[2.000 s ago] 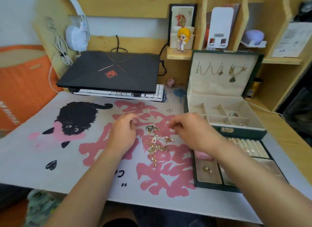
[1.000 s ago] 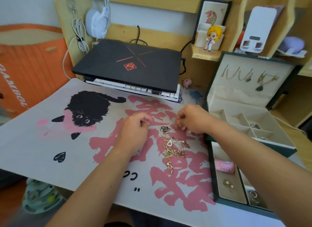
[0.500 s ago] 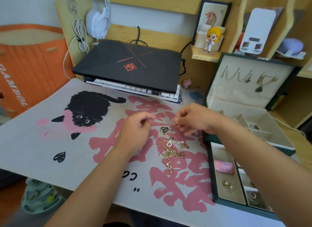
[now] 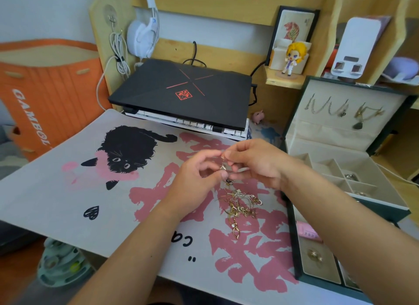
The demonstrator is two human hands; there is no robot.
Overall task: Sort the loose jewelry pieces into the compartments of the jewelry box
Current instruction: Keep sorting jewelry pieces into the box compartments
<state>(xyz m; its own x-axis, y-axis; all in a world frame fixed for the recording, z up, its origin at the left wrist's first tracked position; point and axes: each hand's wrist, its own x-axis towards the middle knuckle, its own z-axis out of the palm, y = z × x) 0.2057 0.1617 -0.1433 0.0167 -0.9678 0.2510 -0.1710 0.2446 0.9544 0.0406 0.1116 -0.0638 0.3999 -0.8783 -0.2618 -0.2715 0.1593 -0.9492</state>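
Note:
A small gold earring [image 4: 223, 166] hangs between both hands, just above the desk mat. My right hand [image 4: 254, 161] pinches its top hook and my left hand [image 4: 199, 175] pinches its lower end. Below the hands lies a tangled pile of gold jewelry pieces [image 4: 240, 204] on the mat. The green jewelry box [image 4: 385, 211] stands open at the right, with beige compartments [image 4: 340, 175] holding a few small pieces. Its pulled-out lower drawer [image 4: 317, 259] holds a pair of earrings. Necklaces [image 4: 344, 111] hang inside the lid.
A closed black laptop [image 4: 181, 93] rests on a white keyboard at the back of the mat [image 4: 68, 202]. Wooden shelves with a figurine [image 4: 293, 57] rise behind. An orange basket [image 4: 45, 89] stands at the left. A pink item [image 4: 308, 232] lies in the drawer.
Both hands have lifted off the mat and come together over the pile. My right hand picked an earring from the pile, and my left hand has taken hold of its lower end.

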